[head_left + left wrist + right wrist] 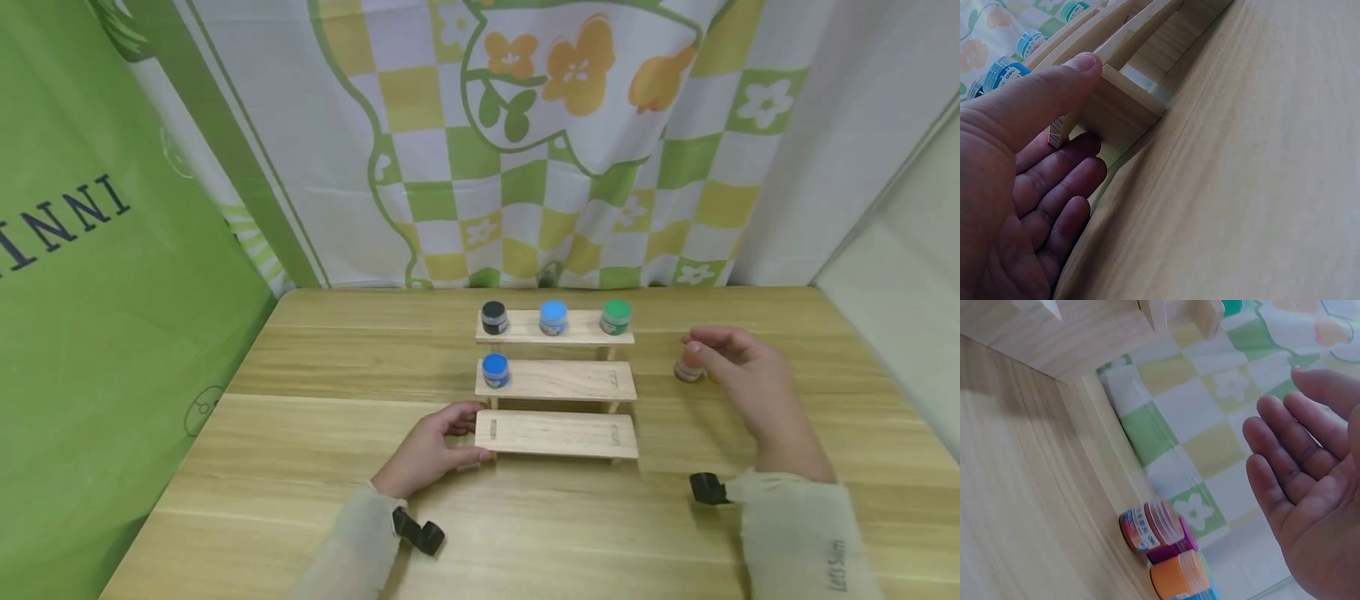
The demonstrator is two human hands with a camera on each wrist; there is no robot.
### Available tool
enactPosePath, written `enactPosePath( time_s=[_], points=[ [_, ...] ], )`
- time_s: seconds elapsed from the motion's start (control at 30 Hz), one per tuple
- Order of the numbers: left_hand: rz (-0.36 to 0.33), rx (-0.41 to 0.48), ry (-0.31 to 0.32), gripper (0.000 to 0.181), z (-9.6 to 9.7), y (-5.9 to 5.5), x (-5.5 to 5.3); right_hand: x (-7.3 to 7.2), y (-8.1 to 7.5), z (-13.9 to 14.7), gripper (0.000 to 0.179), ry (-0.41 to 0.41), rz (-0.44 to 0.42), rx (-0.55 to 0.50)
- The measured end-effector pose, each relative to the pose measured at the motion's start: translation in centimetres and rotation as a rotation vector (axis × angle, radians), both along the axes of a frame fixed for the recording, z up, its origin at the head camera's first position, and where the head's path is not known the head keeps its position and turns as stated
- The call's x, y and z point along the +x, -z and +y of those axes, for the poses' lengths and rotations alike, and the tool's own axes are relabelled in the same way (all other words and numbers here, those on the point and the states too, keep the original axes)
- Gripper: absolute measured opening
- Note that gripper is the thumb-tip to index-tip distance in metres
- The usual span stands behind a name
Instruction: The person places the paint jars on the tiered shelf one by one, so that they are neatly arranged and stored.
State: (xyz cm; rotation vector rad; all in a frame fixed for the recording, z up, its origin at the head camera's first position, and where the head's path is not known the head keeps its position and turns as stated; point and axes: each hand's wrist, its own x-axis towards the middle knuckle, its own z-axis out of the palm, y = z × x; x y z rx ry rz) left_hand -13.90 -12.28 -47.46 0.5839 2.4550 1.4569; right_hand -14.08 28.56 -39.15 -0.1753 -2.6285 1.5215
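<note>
Nearby, apart from the right hand's (1329, 512) fingers (1280, 447), stands a reddish jar (1146, 528).

- We see three jars (553, 317) on the rack (555, 435)'s back tier (523, 327)
- Middle tier (558, 380), left end: one jar (495, 372)
- Right of it, on our tabletop (337, 367): further jars (1150, 528)

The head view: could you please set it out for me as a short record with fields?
Top shelf: black jar, light blue jar, green jar, left to right
Middle shelf: blue jar, left end
Bottom shelf: wooden, nearest the camera
Left hand: holds bottom shelf's left end
Right hand: at red jar; grip unclear
Backdrop: checked curtain
</note>
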Motion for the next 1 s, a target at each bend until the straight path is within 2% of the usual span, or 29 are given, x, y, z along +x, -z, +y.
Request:
enactPosePath(
  time_s=[0.2,0.3,0.57,0.67,0.9,1.0],
  points=[
    [0.008,-0.015,0.000,0.065,0.1,0.0,-0.1,-0.1,0.4,1.0,0.049,0.094,0.058,-0.066],
    [0.009,-0.020,0.000,0.064,0.0,0.1,-0.1,-0.2,0.8,1.5,0.049,0.134,0.065,-0.067],
    [0.007,-0.014,-0.004,0.063,0.1,0.1,-0.1,-0.5,2.0,2.9,0.044,0.242,0.084,-0.152],
    [-0.006,-0.018,-0.013,0.062,0.2,-0.4,0.1,-0.5,2.4,3.4,0.045,0.280,0.075,-0.172],
    [-0.017,-0.021,-0.012,0.062,0.7,-2.4,0.9,-0.7,3.1,3.9,0.051,0.360,0.044,-0.188],
    [-0.017,-0.022,-0.014,0.062,0.7,-2.2,0.9,-0.8,3.3,4.1,0.050,0.377,0.070,-0.227]
  ],
)
